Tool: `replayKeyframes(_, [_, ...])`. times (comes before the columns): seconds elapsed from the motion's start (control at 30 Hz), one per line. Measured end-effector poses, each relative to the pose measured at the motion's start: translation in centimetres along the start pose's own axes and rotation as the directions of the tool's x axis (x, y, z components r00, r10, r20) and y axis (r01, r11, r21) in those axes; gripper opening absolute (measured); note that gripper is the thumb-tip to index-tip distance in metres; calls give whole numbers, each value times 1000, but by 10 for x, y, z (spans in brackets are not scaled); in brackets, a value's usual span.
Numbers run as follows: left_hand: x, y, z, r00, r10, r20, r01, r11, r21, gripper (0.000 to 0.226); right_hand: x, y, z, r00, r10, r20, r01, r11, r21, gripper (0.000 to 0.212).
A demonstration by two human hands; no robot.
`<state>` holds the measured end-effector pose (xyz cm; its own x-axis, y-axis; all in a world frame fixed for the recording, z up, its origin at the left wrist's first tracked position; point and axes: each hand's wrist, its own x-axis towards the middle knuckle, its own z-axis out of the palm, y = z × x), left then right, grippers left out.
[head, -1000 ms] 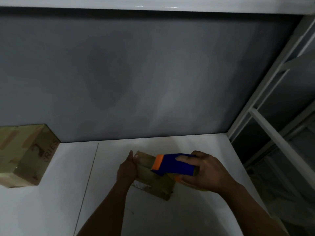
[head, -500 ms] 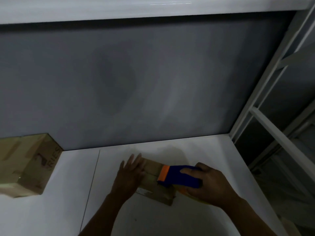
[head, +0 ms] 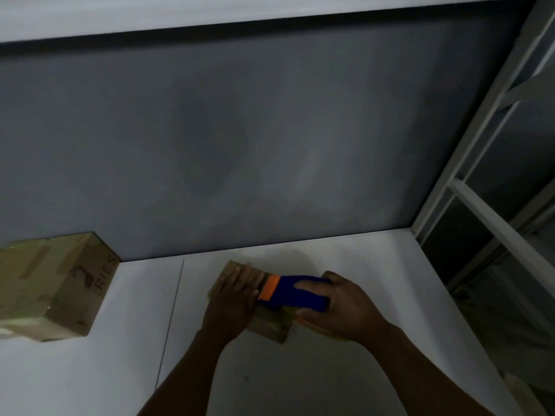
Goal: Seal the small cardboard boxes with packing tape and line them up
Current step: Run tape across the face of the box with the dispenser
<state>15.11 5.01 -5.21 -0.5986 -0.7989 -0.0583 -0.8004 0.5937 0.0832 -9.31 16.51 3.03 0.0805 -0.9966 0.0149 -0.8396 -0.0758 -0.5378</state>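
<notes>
Head view: left hand (head: 232, 298) flat on small box (head: 270, 327), right hand (head: 345, 310) gripping tape dispenser (head: 292, 294). Hold box firm, pull dispenser straight across w/o slack.

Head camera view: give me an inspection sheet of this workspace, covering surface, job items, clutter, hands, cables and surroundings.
Surface: white table, with a thin dark seam line left of the hands.
Job's things: small cardboard box under both hands; blue and orange tape dispenser on its top; larger taped cardboard box at the left edge, apart.
Clutter: nothing seen.
Hands: left hand lies flat on the small cardboard box, fingers straight; right hand grips the tape dispenser.
Cables: nothing seen.
Surroundings: grey wall behind the table; white shelf frame to the right; dim light.
</notes>
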Motion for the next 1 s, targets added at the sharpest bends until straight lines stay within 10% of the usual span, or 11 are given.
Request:
replayKeyframes(0.57, [10, 2, 0, 1000, -6, -1, 6, 999, 33, 66, -43, 22, -16, 999, 28, -35, -27, 998, 55, 67])
replayKeyframes(0.77, [16, 6, 0, 979, 97, 180, -120, 986, 120, 118, -42, 29, -3, 998, 55, -4, -56, 998, -20, 87])
replayKeyframes(1.0, [-5, 52, 2, 997, 38, 67, -30, 992, -119, 78, -41, 32, 3, 996, 69, -59, -68, 997, 24, 84])
